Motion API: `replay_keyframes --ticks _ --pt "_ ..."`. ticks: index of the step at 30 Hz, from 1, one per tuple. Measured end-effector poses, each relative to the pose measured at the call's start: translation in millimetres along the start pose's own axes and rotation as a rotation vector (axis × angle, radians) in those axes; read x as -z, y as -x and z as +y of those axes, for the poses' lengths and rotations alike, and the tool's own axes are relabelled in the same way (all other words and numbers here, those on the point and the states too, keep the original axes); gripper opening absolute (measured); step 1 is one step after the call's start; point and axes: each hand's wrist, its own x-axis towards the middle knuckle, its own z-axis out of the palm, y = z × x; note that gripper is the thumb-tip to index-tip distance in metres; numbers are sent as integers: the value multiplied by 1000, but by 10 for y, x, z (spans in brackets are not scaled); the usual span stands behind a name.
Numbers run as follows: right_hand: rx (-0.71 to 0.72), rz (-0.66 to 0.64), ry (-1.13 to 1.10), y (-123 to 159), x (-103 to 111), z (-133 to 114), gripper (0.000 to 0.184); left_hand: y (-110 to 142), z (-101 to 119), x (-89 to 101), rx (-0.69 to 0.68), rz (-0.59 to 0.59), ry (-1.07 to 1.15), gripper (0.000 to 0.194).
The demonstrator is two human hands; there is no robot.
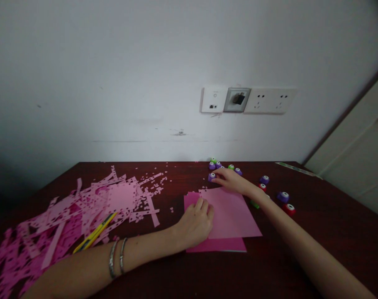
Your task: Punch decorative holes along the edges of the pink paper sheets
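My left hand is closed, its curled fingers at the left edge of a light pink sheet of paper. Under that sheet lies darker pink paper, showing at the left and the front. Beyond the sheet, my right hand has thumb and fingers at a small purple paper punch with a white button. Its grip is partly hidden by the hand. Several more punches stand near it, among them a purple punch and a green punch.
A heap of punched pink paper strips spreads over the left of the dark table, with a yellow utility knife on it. Small cut-outs lie scattered. On the right are a red punch and a ruler-like strip. Behind rises a wall with sockets.
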Motion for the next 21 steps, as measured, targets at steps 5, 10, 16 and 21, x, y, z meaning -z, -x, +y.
replay_keyframes --ticks 5,10,16,21 --pt "-47 63 62 131 407 -81 20 -5 6 -11 -6 10 3 29" --pt "-107 33 89 450 612 -125 26 -2 12 13 -12 4 4 27" --pt "-213 -80 48 1174 510 10 35 6 -5 -19 -31 1 14 23" --pt "-385 -52 113 1657 430 119 40 8 -17 -34 -71 28 -11 22"
